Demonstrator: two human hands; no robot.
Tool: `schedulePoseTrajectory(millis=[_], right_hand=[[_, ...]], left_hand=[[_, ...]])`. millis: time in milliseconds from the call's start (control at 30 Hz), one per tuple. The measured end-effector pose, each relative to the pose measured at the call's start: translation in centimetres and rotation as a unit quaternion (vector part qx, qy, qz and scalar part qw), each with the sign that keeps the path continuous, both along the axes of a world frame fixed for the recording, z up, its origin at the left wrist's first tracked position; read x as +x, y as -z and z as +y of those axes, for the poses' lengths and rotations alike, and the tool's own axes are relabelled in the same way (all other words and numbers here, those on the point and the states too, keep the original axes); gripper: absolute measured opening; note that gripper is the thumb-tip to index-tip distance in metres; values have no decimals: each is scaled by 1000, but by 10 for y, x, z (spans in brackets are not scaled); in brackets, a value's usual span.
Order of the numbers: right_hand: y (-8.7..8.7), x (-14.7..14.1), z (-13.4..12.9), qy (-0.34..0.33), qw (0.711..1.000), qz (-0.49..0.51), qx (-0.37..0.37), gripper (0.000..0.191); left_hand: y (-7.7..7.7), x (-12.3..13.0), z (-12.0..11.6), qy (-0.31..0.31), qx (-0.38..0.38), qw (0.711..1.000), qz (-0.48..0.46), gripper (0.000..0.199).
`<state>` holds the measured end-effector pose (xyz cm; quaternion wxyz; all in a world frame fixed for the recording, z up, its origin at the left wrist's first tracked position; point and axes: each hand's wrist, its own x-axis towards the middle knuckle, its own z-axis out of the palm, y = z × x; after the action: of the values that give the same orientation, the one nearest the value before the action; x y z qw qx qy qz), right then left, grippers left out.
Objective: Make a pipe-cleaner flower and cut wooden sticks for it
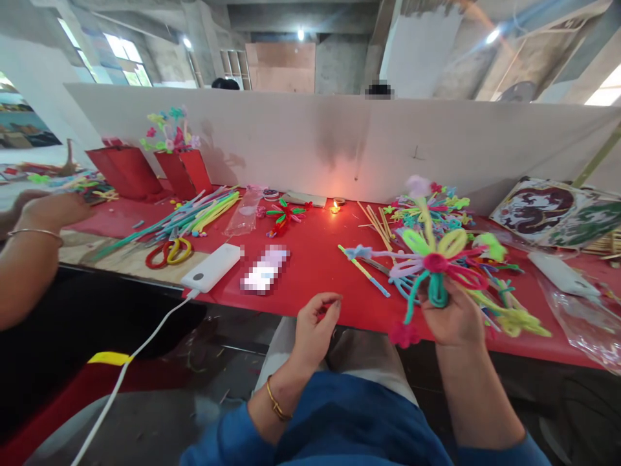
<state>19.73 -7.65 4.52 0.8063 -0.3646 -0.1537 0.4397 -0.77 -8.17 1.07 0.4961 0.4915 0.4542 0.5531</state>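
Clamped in the fingers of the right hand (455,316), the multicoloured flower of looped fuzzy stems (435,262) above them could singe if swung toward the small orange flame (334,207) beyond the left hand (313,330), whose curled fingertips may or may not meet.

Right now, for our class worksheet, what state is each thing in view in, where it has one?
Fuzzy flower: held in the right hand.
Left hand: fingers curled, nothing visibly held.
Small flame: burning.
Phone: lying flat, bright, content blurred out.
White device: cable plugged in.
Red-and-yellow-handled scissors: lying down, open or shut unclear.
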Motion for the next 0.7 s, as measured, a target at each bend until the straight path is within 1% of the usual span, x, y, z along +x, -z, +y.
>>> schedulePoseTrajectory(millis=[67, 133, 200, 300, 400, 500, 700], right_hand=[[-8, 11, -2, 18, 1000, -9, 13, 8], [-11, 11, -5, 17, 999, -17, 24, 7], [-9, 1, -6, 0, 999, -30, 38, 5], [-6, -17, -5, -22, 996, -70, 51, 7], [-7, -28, -2, 4, 993, -102, 62, 16], [-11, -32, 0, 12, 992, -109, 68, 20], [-17, -39, 0, -7, 991, -123, 59, 22]], left_hand=[[-6, 2, 0, 0, 5, 1000, 1, 17], [-13, 6, -1, 6, 19, 1000, -2, 16], [-20, 9, -2, 24, 42, 999, -1, 15], [-27, 13, -2, 72, 65, 995, 4, 16], [-32, 18, 2, 108, 80, 991, 7, 17], [-38, 23, 7, 122, 99, 988, 3, 18], [-51, 31, 8, 133, 105, 985, -11, 16]])
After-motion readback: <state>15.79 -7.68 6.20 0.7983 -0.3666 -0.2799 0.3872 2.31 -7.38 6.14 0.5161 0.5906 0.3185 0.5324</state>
